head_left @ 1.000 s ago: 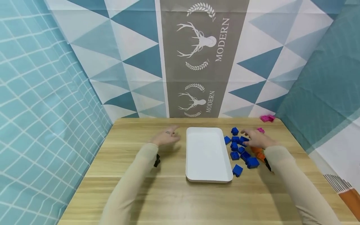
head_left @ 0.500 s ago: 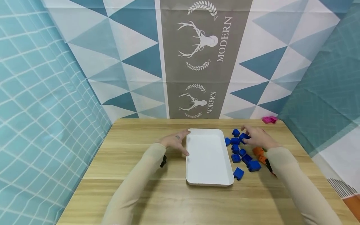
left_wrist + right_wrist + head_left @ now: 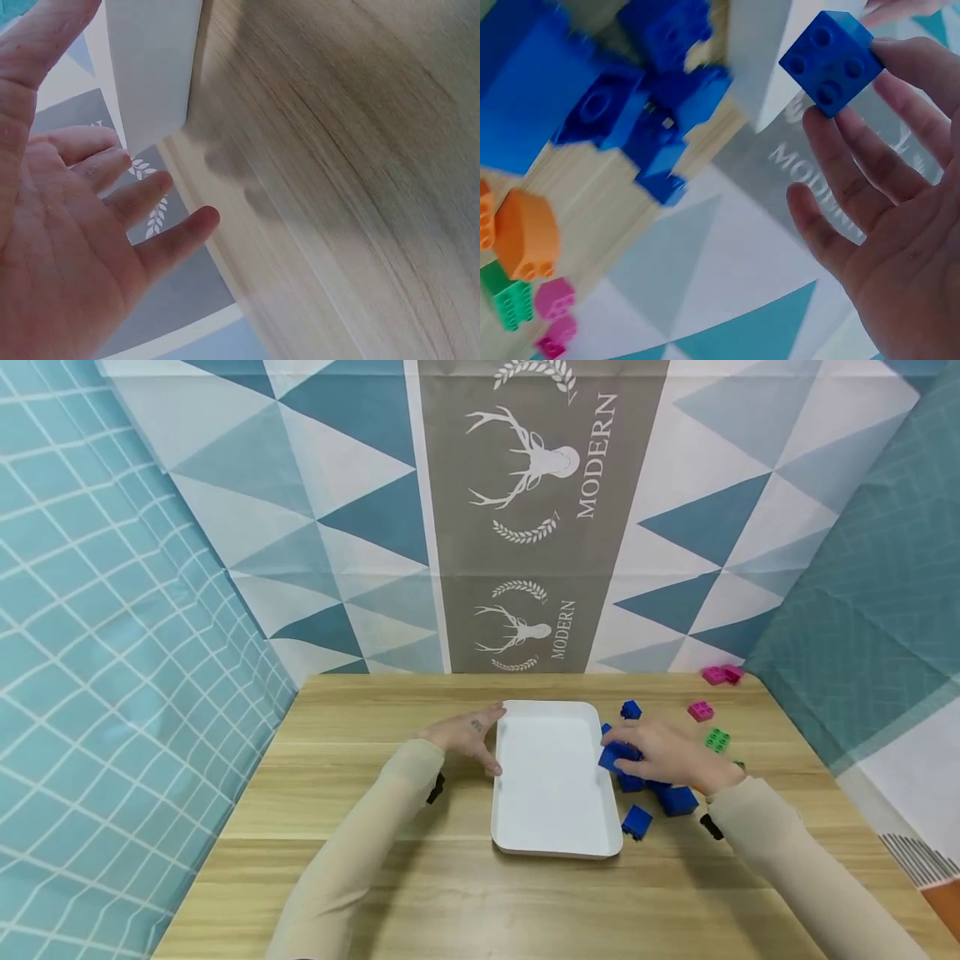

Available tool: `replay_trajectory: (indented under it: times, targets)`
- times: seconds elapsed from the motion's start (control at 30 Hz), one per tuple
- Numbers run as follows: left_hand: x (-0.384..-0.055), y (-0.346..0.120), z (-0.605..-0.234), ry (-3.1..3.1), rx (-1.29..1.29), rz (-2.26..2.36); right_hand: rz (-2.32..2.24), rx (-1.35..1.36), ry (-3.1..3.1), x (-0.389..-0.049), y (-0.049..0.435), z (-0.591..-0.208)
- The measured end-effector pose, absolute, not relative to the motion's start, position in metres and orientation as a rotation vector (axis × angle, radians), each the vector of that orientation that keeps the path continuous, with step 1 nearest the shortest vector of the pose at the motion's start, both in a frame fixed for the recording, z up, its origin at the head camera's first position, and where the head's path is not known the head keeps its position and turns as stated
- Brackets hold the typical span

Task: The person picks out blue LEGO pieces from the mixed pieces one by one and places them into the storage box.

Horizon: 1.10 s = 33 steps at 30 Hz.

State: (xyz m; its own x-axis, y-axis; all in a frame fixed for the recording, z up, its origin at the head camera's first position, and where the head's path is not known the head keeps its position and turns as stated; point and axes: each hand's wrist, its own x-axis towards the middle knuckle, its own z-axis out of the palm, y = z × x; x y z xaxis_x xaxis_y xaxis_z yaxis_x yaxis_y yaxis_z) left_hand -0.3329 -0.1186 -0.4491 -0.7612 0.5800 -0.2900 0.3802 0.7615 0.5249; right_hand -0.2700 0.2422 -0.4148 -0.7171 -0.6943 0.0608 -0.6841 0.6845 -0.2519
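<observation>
A blue toy brick [image 3: 831, 63] is pinched between the thumb and fingers of my right hand [image 3: 667, 753], held up near the tray's right rim. Its hollow underside faces the right wrist camera. My left hand [image 3: 468, 737] is at the left side of the shallow white tray [image 3: 555, 777], thumb and fingers spread along its rim. In the left wrist view the fingers [image 3: 180, 244] are loosely extended beside the tray's outer wall [image 3: 154, 67]. Several blue bricks [image 3: 678, 801] lie right of the tray, partly hidden under my right hand.
One blue brick [image 3: 637, 822] lies near the tray's front right corner. Pink bricks [image 3: 701, 711] and a green brick [image 3: 717, 740] sit farther right. Orange bricks [image 3: 526, 234] show in the right wrist view. A patterned cloth [image 3: 517, 527] hangs behind the wooden table [image 3: 465, 902].
My right hand has picked up a blue brick from the pile and carried it left toward the tray. My left hand has moved right to the tray's left rim.
</observation>
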Motion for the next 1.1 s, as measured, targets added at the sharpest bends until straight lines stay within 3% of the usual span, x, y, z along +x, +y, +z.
replay_trajectory:
  times: [0.47, 1.1]
  targets:
    - [-0.335, -0.12, -0.45, 2.528, 0.691, 0.623, -0.386, -1.376, 2.629, -0.227, 0.214, -0.439]
    - [-0.334, -0.118, -0.449, 2.511, 0.721, 0.642, -0.395, -1.307, 2.622, -0.205, 0.214, -0.461]
